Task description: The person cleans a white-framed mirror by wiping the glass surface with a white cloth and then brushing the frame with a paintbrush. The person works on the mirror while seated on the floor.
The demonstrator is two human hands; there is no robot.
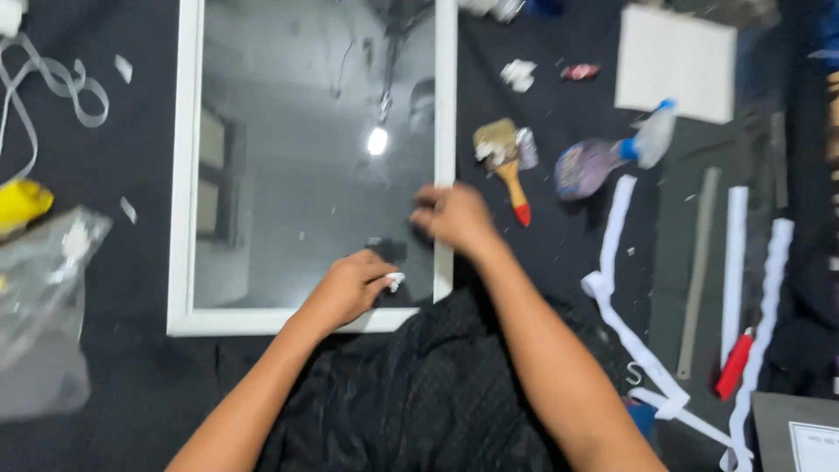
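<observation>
2 hands (pixel 350 288) on 1 mirror (pixel 310 166)

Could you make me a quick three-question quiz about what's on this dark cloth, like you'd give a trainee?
1. True or false: the right hand rests on the right edge of the white frame.
2. What does the left hand pinch? A) a small white scrap B) the brush C) the spray bottle
3. What colour is the tip of the brush handle?

Key:
1. True.
2. A: a white scrap shows at its fingertips, over the glass. The spray bottle lies apart, right of the brush.
3. Red.
</observation>
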